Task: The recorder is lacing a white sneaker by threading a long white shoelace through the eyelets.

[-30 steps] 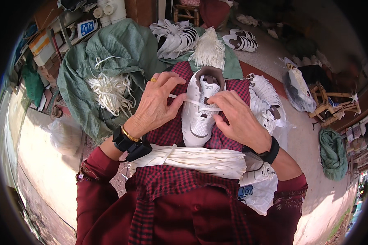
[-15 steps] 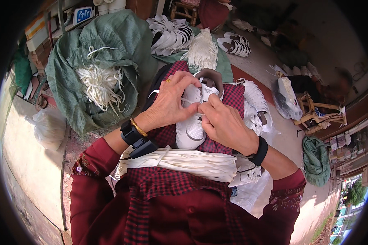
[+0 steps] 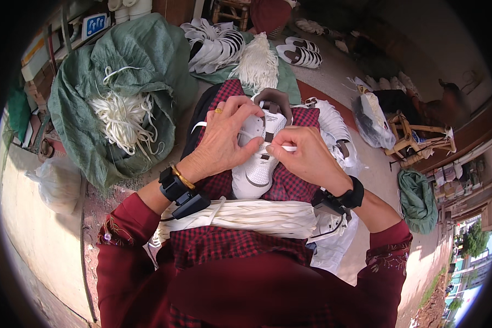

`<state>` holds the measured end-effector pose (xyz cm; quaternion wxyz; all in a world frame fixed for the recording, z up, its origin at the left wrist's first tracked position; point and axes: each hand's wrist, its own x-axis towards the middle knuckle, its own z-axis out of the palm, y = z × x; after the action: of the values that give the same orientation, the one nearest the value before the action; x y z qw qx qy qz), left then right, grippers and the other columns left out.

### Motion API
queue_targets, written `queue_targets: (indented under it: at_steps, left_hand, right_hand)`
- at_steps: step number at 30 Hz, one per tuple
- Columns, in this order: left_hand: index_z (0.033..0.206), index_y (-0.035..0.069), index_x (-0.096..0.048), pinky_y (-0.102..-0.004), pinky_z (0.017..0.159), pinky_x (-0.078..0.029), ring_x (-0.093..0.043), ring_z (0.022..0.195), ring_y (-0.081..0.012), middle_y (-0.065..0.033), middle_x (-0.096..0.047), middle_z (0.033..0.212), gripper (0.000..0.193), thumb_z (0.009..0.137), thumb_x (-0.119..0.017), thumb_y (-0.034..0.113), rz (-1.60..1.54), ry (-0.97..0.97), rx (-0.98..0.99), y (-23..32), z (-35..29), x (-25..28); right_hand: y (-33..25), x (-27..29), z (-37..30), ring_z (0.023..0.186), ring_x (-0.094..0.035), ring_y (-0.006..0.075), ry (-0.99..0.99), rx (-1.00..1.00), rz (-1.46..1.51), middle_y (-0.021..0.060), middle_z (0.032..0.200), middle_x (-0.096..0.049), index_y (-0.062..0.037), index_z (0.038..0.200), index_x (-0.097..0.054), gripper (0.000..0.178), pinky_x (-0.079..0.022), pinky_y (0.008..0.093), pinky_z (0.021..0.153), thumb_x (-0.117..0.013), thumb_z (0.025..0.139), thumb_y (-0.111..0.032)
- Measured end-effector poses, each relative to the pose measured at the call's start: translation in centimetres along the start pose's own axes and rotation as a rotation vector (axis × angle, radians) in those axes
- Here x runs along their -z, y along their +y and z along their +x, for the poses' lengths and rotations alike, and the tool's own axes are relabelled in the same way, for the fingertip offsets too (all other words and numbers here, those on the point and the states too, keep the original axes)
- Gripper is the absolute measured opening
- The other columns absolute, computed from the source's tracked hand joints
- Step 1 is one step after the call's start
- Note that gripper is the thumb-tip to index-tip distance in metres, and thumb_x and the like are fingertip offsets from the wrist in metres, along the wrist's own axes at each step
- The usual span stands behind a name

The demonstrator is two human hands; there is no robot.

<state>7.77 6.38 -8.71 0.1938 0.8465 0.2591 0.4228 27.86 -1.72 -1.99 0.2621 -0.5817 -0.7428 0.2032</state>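
Observation:
A white sneaker [image 3: 250, 177] with a brown lining rests toe toward me on a red-and-black checked cloth [image 3: 290, 186] over my lap. My left hand [image 3: 224, 131] grips its left side, the thumb by the lace holes and the fingers curled over the upper's edge. White shoelace [image 3: 289, 148] sticks out of the pinch of my right hand [image 3: 311, 158], which is close against the lacing at the shoe's middle. The fingers hide where the lace meets the holes. Across my lap, just below the toe, lies a thick bundle of white laces [image 3: 246, 218].
On the left stands a green sack [image 3: 142, 49] with tangled white laces [image 3: 120, 120] in it. Stacked white shoe uppers [image 3: 216, 46] and a lace heap [image 3: 257, 63] lie beyond my knees. More white shoes [image 3: 336, 126] sit at my right, with a bamboo stool [image 3: 415, 136] farther off.
My right hand has turned and drawn slightly to the right, and the white lace now shows between its fingers. The left hand keeps its hold on the sneaker. The whole view has shifted a little.

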Motion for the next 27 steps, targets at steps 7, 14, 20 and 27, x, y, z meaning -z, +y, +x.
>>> queue_targets:
  at_steps: [7, 14, 20, 27]
  left_hand:
    - [0.123, 0.004, -0.056, -0.0461, 0.108, -0.039, -0.051, 0.125, -0.0377, -0.0189, -0.051, 0.132, 0.049, 0.076, -0.070, 0.007, -0.051, 0.024, 0.018, 0.1, -0.5, -0.1]
    - [0.124, -0.001, -0.060, -0.0465, 0.093, -0.051, -0.061, 0.105, -0.0347, -0.0185, -0.059, 0.117, 0.045, 0.085, -0.079, 0.013, 0.082, 0.015, -0.250, 1.6, 1.2, 0.4]
    - [0.126, 0.000, -0.059, -0.0494, 0.108, -0.041, -0.055, 0.120, -0.0365, -0.0192, -0.054, 0.131, 0.048, 0.085, -0.079, 0.014, 0.045, -0.054, -0.142, 0.9, 1.3, 0.9]
    - [0.123, 0.001, -0.055, -0.0422, 0.104, -0.043, -0.054, 0.117, -0.0328, -0.0164, -0.053, 0.127, 0.048, 0.078, -0.071, 0.006, 0.006, -0.011, 0.037, 1.5, 0.7, -0.3]
  right_hand:
    - [5.4, 0.0, 0.7, 0.056, -0.064, 0.0196, -0.122, 0.050, 0.011, 0.0111, 0.062, -0.067, 0.0001, 0.078, -0.076, 0.031, -0.049, 0.0369, 0.058, -0.070, 0.084, -0.030]
    - [11.0, 7.0, -4.1, 0.059, -0.064, 0.0115, -0.158, -0.315, 0.276, 0.0024, 0.069, -0.072, -0.0072, 0.075, -0.078, 0.032, -0.049, 0.0333, 0.054, -0.073, 0.083, -0.038]
    - [16.3, 6.2, -5.2, 0.101, -0.061, 0.0360, 0.469, -0.050, -0.305, 0.0142, 0.102, -0.062, -0.0017, 0.090, -0.066, 0.019, -0.048, 0.0467, 0.088, -0.067, 0.073, -0.009]
    - [6.5, -0.7, -2.5, 0.100, -0.062, 0.0344, 0.178, 0.427, -0.111, 0.0137, 0.104, -0.058, -0.0024, 0.106, -0.049, 0.032, -0.047, 0.0460, 0.084, -0.066, 0.079, -0.002]
